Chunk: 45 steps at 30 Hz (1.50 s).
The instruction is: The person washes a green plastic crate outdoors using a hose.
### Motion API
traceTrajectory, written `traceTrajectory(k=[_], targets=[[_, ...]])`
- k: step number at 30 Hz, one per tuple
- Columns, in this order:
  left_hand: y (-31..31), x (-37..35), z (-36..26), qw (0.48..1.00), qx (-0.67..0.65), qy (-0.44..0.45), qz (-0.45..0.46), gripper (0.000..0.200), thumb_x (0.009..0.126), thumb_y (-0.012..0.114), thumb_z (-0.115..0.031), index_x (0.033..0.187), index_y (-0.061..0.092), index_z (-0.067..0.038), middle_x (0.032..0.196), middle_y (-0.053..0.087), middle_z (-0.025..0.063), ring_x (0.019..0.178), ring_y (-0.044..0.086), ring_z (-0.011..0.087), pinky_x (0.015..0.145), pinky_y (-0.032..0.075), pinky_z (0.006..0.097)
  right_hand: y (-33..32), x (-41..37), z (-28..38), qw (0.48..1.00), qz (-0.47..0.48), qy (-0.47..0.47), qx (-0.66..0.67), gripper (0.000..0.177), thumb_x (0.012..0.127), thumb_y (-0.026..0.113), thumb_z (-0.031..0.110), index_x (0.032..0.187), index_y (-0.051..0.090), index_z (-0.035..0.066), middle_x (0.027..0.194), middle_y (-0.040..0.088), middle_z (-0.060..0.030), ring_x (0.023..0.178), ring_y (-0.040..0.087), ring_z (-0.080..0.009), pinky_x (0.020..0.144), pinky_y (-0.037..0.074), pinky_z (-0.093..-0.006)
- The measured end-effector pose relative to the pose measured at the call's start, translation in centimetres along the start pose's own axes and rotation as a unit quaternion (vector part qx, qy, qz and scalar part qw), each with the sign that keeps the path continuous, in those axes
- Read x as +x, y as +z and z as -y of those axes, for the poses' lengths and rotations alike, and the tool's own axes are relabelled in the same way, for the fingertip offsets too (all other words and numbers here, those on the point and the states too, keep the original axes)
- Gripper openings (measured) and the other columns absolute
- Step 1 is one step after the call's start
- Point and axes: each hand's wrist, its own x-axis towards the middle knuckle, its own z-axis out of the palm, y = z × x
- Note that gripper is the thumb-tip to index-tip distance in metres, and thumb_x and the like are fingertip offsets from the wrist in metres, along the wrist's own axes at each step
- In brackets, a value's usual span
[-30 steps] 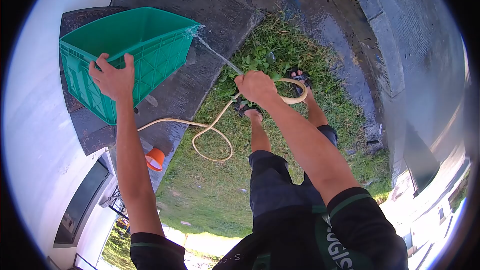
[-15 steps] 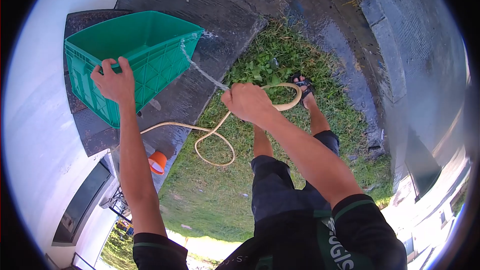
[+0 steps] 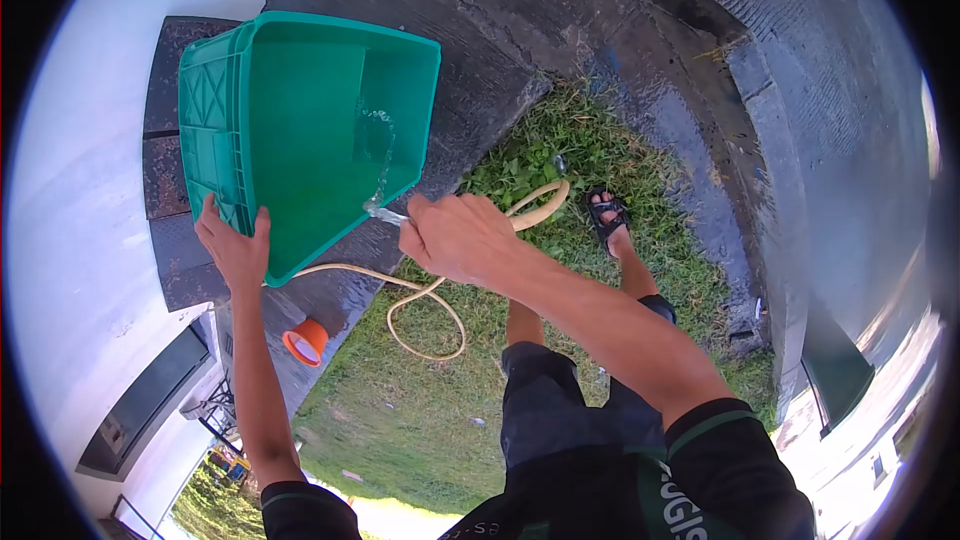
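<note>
A large green plastic crate (image 3: pixel 305 110) is tilted, its open inside turned toward me. My left hand (image 3: pixel 236 245) grips its near rim at the lower left corner, thumb on the inner side and fingers outside. My right hand (image 3: pixel 465 238) is closed around the end of a cream-coloured hose (image 3: pixel 540 208), just right of the crate. Water (image 3: pixel 385 165) spurts from the hose end and arcs into the crate. The hose loops behind my right hand and lies coiled on the grass. The hose's mouth is mostly hidden by my fingers.
An orange bucket (image 3: pixel 306 342) sits on the wet concrete (image 3: pixel 470 40) below the crate. Behind the crate are dark slabs (image 3: pixel 170 175) against a white wall (image 3: pixel 80 160). Grass (image 3: pixel 400 420) lies around my sandalled feet, with a concrete kerb (image 3: pixel 775 130) on the right.
The crate has tipped so its opening faces me, and my left hand turned with it. The water now goes inside the crate instead of against its outer side. My right hand moved slightly down.
</note>
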Motion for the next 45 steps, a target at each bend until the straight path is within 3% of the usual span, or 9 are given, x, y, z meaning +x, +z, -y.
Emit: traceTrajectory(k=[5, 10, 18, 27, 30, 35, 39, 43, 45], targets=[[2.8, 2.1, -1.1, 0.999, 0.003, 0.012, -0.031, 0.065, 0.079, 0.067, -0.018, 0.135, 0.040, 0.001, 0.122, 0.052, 0.0255, 0.113, 0.050, 0.0416, 0.094, 0.042, 0.0450, 1.3, 0.9, 2.7, 0.999, 0.028, -0.034, 0.011, 0.032, 0.088, 0.044, 0.026, 0.076, 0.056, -0.001, 0.055, 0.057, -0.0219, 0.054, 0.059, -0.0409, 0.055, 0.048, -0.0501], [2.6, 3.1, 1.1, 0.984, 0.075, 0.125, -0.102, 0.065, 0.080, 0.069, -0.020, 0.136, 0.041, -0.002, 0.122, 0.054, 0.0249, 0.107, 0.054, 0.0437, 0.091, 0.045, 0.0458, 1.4, 2.7, 0.5, 0.994, -0.054, 0.092, 0.027, 0.033, 0.086, 0.046, 0.025, 0.080, 0.059, -0.004, 0.063, 0.061, -0.0248, 0.061, 0.062, -0.0417, 0.061, 0.050, -0.0501], [2.8, 5.2, 0.2, 0.994, 0.106, -0.013, -0.039, 0.066, 0.074, 0.070, -0.027, 0.131, 0.046, -0.002, 0.115, 0.058, 0.0188, 0.103, 0.058, 0.0365, 0.082, 0.049, 0.0431, 2.1, 3.5, -3.3, 0.964, -0.201, 0.124, 0.120, 0.031, 0.088, 0.047, 0.025, 0.078, 0.057, -0.003, 0.063, 0.060, -0.0247, 0.061, 0.061, -0.0434, 0.061, 0.049, -0.0518], [3.2, 8.1, -1.5, 0.981, 0.164, -0.094, -0.052, 0.068, 0.073, 0.069, -0.042, 0.125, 0.049, -0.003, 0.112, 0.057, 0.0139, 0.106, 0.055, 0.0324, 0.083, 0.049, 0.0459, 4.6, 4.0, -3.3, 0.969, -0.204, 0.097, 0.098, 0.029, 0.088, 0.047, 0.024, 0.077, 0.056, -0.002, 0.064, 0.059, -0.0256, 0.062, 0.060, -0.0438, 0.062, 0.049, -0.0521], [3.0, 9.1, -1.8, 0.984, 0.142, -0.099, -0.038, 0.065, 0.075, 0.066, -0.046, 0.121, 0.051, -0.002, 0.119, 0.054, 0.0157, 0.111, 0.053, 0.0334, 0.086, 0.047, 0.0469, 6.0, 3.1, -2.4, 0.991, -0.127, 0.043, -0.015, 0.027, 0.087, 0.048, 0.022, 0.076, 0.055, -0.002, 0.058, 0.057, -0.0242, 0.057, 0.059, -0.0440, 0.059, 0.049, -0.0508], [1.3, 9.4, -0.5, 0.994, 0.087, -0.060, 0.023, 0.062, 0.073, 0.068, -0.046, 0.112, 0.049, -0.001, 0.111, 0.054, 0.0158, 0.108, 0.053, 0.0329, 0.083, 0.047, 0.0479, 7.9, 2.6, -1.9, 0.978, -0.190, 0.075, -0.047, 0.027, 0.087, 0.048, 0.022, 0.075, 0.053, -0.002, 0.055, 0.056, -0.0231, 0.053, 0.058, -0.0420, 0.054, 0.048, -0.0513], [1.4, 8.6, -0.3, 0.997, 0.045, -0.035, 0.043, 0.065, 0.072, 0.070, -0.044, 0.116, 0.048, -0.002, 0.114, 0.050, 0.0134, 0.113, 0.047, 0.0305, 0.085, 0.043, 0.0485, 10.4, 0.4, 0.4, 0.985, -0.056, 0.059, -0.154, 0.026, 0.087, 0.047, 0.022, 0.074, 0.052, 0.000, 0.052, 0.054, -0.0219, 0.050, 0.057, -0.0413, 0.051, 0.047, -0.0502], [2.6, 7.4, 0.2, 0.997, -0.055, -0.045, 0.002, 0.072, 0.070, 0.072, -0.039, 0.126, 0.044, -0.003, 0.121, 0.047, 0.0133, 0.117, 0.043, 0.0315, 0.091, 0.038, 0.0495, 8.7, -0.9, -1.8, 0.950, -0.232, 0.154, -0.138, 0.023, 0.091, 0.047, 0.022, 0.084, 0.050, 0.000, 0.061, 0.057, -0.0209, 0.056, 0.057, -0.0408, 0.052, 0.045, -0.0520], [3.2, 7.2, 0.6, 0.994, -0.095, 0.024, -0.043, 0.080, 0.069, 0.075, -0.034, 0.132, 0.038, -0.002, 0.120, 0.044, 0.0130, 0.115, 0.041, 0.0301, 0.096, 0.031, 0.0471, 7.4, -2.2, -4.4, 0.916, -0.315, 0.154, -0.196, 0.022, 0.092, 0.048, 0.023, 0.093, 0.048, 0.001, 0.080, 0.059, -0.0212, 0.074, 0.059, -0.0401, 0.066, 0.046, -0.0519]])
